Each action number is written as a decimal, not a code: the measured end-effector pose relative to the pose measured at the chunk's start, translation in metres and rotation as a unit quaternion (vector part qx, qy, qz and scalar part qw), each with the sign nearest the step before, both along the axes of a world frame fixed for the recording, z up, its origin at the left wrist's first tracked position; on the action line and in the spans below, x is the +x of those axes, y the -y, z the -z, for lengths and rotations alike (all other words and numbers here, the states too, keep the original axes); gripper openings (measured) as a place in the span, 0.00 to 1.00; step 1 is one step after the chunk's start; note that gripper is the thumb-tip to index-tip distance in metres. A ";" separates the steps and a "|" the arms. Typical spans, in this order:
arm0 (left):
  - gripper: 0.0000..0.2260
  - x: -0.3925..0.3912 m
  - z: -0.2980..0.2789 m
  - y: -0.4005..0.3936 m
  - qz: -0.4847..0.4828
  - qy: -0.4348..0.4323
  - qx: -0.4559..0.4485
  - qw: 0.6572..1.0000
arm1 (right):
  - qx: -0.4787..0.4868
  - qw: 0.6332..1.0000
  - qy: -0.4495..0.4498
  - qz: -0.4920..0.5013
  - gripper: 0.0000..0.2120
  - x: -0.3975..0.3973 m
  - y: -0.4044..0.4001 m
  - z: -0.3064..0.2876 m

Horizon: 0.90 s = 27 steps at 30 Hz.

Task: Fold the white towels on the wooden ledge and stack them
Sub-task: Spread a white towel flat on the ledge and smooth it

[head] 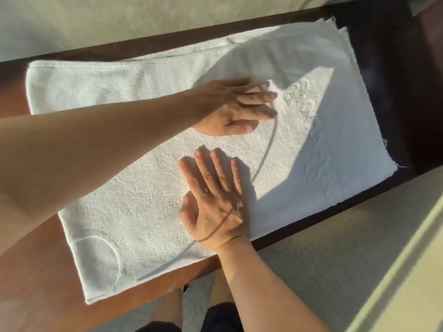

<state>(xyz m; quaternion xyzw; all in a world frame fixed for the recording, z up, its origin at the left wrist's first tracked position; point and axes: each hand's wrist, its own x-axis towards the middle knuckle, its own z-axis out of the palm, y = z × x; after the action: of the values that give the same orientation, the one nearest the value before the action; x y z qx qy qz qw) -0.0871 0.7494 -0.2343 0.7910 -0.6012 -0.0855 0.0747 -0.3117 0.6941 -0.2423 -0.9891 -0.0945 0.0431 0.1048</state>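
A white towel (115, 212) lies spread flat along the wooden ledge (36, 291), covering most of its width. It has a raised embossed pattern near its right end, and a second layer's hemmed edge shows along its far side. My left hand (230, 109) rests flat on the towel's middle, fingers together and pointing right. My right hand (213, 197) lies palm down just nearer to me, fingers spread and pointing away. Neither hand grips the cloth.
A pale wall or surface (96, 20) runs behind the ledge. Light carpet (323, 259) lies below the ledge's near edge, with a pale strip (407, 271) at the right. Dark shadow covers the ledge's right end (383, 56). My legs show below.
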 end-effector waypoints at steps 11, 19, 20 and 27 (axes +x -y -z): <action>0.24 -0.026 -0.010 -0.040 -0.158 -0.038 -0.028 0.986 | 0.038 0.998 0.058 0.003 0.32 0.001 0.002 0.007; 0.25 -0.046 0.001 -0.149 -0.305 0.005 0.053 0.951 | 0.047 0.996 0.072 0.006 0.30 0.003 0.000 0.006; 0.26 -0.047 -0.001 -0.149 -0.351 -0.010 0.044 0.935 | 0.038 0.997 0.069 0.005 0.30 0.003 0.000 0.005; 0.26 -0.202 0.005 -0.135 -0.464 -0.038 -0.023 0.884 | 0.031 0.997 0.065 0.005 0.29 0.004 0.000 0.009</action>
<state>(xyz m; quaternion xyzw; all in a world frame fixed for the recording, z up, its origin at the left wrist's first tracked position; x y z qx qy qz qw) -0.2887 0.8846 -0.2396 0.9738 -0.1635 -0.0575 0.1472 -0.3077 0.6940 -0.2509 -0.9865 -0.0979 -0.0251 0.1291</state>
